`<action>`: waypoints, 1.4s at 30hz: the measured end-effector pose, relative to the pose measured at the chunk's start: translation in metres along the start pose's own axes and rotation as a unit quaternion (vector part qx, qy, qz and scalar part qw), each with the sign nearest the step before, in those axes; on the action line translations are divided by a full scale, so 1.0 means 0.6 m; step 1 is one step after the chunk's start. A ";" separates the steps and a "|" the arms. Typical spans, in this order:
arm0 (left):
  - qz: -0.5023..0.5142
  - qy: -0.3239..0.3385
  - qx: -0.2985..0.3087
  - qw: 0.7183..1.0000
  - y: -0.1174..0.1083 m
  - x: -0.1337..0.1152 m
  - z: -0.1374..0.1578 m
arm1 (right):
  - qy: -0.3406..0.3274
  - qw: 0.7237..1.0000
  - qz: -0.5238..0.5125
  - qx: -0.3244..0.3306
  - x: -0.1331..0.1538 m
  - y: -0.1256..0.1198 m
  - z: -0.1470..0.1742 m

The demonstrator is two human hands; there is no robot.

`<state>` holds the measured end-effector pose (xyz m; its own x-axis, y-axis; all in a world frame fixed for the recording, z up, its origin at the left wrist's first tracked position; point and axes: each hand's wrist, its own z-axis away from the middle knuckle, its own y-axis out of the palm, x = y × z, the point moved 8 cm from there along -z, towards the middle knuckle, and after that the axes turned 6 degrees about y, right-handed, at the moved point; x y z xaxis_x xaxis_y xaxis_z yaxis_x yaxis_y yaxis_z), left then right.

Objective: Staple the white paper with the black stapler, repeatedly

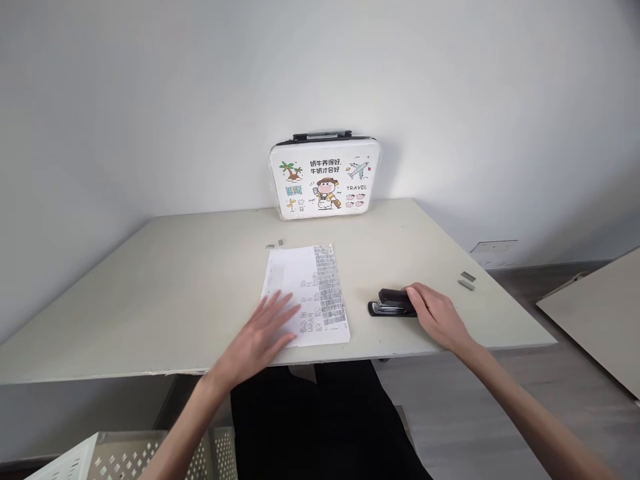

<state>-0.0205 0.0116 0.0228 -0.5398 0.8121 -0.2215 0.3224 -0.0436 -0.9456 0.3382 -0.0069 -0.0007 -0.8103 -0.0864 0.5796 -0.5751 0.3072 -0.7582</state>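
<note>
Printed sheets of paper [300, 267] lie near the front edge of the white table, dense print running down their right side. My left hand [263, 330] rests with fingers spread on the lower left part of the paper. To the right of the paper, a black stapler [395, 301] lies on the tabletop, its front end pointing left. My right hand [437, 313] is wrapped round the stapler's rear end, the thumb on top; the fingers underneath are mostly hidden.
A white cartoon-printed case [325, 180] with a black handle leans against the wall at the back. Small staple strips [467, 281] lie at the table's right, and tiny grey pieces [275, 245] behind the paper. Below left stands a perforated basket [125, 453].
</note>
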 end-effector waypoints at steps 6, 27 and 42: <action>-0.010 -0.072 0.026 0.997 -0.012 0.086 0.058 | 0.031 0.997 -0.041 0.059 -0.036 0.001 0.025; 0.036 0.006 -0.030 0.999 0.166 -0.142 -0.286 | 0.141 0.947 -0.262 -0.123 0.065 -0.023 -0.010; 0.192 0.052 -0.020 0.980 0.094 -0.094 -0.209 | 0.100 0.958 -0.261 -0.059 0.084 0.023 -0.051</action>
<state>0.1258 0.0365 0.0120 -0.2909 0.7950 -0.5324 0.5184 -0.3367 -0.7860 0.2929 0.0223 0.0270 -0.3704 -0.0774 0.9256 -0.8702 0.3776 -0.3166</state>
